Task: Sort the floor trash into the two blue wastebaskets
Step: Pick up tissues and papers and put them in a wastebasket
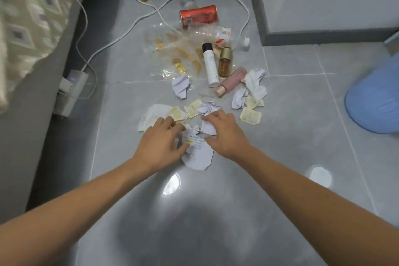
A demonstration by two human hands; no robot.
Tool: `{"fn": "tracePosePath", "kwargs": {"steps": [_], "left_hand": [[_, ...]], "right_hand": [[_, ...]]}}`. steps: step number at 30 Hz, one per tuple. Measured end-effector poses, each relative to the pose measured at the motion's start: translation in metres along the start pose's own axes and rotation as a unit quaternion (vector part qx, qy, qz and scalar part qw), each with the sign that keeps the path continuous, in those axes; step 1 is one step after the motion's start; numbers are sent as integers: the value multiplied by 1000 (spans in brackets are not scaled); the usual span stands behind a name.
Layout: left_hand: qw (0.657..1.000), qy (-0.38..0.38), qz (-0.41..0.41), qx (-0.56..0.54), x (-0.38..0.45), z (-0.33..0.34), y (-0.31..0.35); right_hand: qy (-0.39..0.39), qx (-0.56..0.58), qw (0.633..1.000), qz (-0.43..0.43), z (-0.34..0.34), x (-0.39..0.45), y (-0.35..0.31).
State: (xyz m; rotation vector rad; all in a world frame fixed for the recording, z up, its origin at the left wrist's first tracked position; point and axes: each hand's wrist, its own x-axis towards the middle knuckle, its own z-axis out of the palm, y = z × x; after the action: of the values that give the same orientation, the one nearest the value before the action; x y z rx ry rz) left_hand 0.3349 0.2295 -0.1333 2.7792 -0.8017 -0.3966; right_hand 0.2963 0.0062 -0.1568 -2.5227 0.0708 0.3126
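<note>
From the head camera, both hands are reaching over a glossy grey tiled floor (280,157). The left hand (159,138) is pinching a printed crumpled paper (197,153); the right hand (224,131), fingers loosely spread, is touching a white scrap (208,128). One blue wastebasket (375,97) is standing at the right, a bed (32,17) lying along the left.

You've got a printed crumpled paper (197,151) lying flat on the grey floor, nearest you. Beyond it sit more paper scraps (208,107), then a white bottle (210,63), a pink bottle (232,81) and a red can (198,16) on its side. One blue wastebasket (375,97) is off to the paper's right.
</note>
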Motion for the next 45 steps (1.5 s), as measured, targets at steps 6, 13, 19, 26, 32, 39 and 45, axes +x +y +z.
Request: {"fn": "tracePosePath", "kwargs": {"steps": [6, 13, 19, 26, 32, 39, 45], "left_hand": [[998, -48, 42, 24, -4, 36, 3], [995, 3, 3, -98, 0, 54, 16], [992, 25, 12, -125, 3, 56, 20], [981, 77, -21, -179, -5, 36, 13], [963, 159, -107, -190, 4, 14, -25], [984, 82, -142, -72, 22, 17, -64], [989, 34, -124, -79, 23, 29, -68]], "right_hand": [[-11, -108, 994, -6, 18, 2, 9], [14, -87, 996, 23, 16, -6, 23], [56, -51, 997, -12, 9, -9, 32], [180, 10, 981, -77, -17, -9, 19], [228, -33, 966, -119, -13, 40, 3], [25, -96, 991, -89, 9, 67, 12], [58, -143, 987, -52, 16, 58, 12]]}}
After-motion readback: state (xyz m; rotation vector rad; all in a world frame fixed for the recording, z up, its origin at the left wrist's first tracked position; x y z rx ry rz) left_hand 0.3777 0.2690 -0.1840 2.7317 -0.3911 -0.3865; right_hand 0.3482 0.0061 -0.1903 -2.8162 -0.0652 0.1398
